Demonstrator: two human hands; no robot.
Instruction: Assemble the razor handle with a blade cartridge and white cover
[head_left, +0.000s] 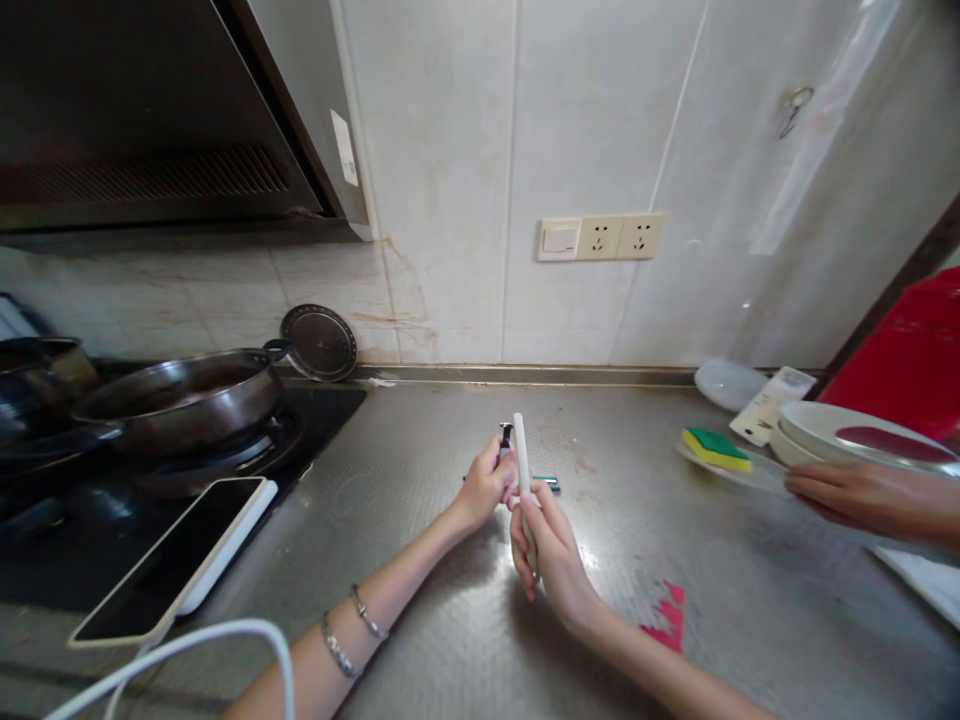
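Note:
Near the middle of the metal counter, my left hand is closed around a small black tool whose end sticks up above the fingers. Right beside it, my right hand grips a slim white object, held upright with its narrow edge towards me. The fingers of the two hands are close together. Partly hidden behind my hands, a thin green and dark item lies on the counter.
On the left are a stove with a pan and a phone with a white cable. At right, another person's hand is near a plate with a sponge and stacked dishes. Red scraps lie in front.

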